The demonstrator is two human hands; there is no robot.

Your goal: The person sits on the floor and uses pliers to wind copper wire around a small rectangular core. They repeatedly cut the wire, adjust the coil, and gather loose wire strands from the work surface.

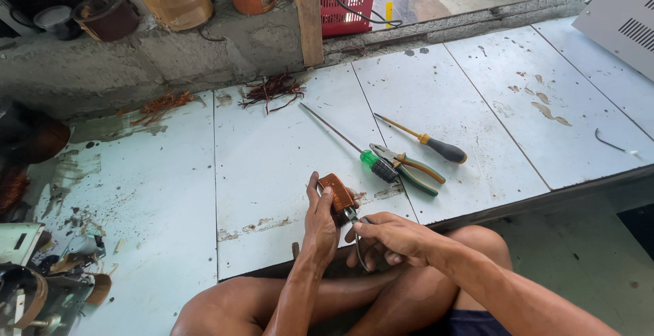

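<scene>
Copper coil (336, 193), small, wrapped in brown-orange tape: gripped in left hand (320, 223), held just above the near edge of the bench (272, 159). Right hand (392, 237) closed on the handles of a cutter (354, 223); tool's tip meets the coil's lower side. Exact jaw position hidden by the fingers.

Progress, judged: tape wrap looks mostly intact, so the work on the coil seems early; no loose wire seen coming off it.

On bench, well apart from hands: long screwdriver with green handle (371, 162), pliers (409, 169), second screwdriver with dark handle (429, 142), two heaps of reddish wire scraps (272, 90).

Containers: red plastic basket (347, 2) beyond the ledge, with a dark cable in it.
</scene>
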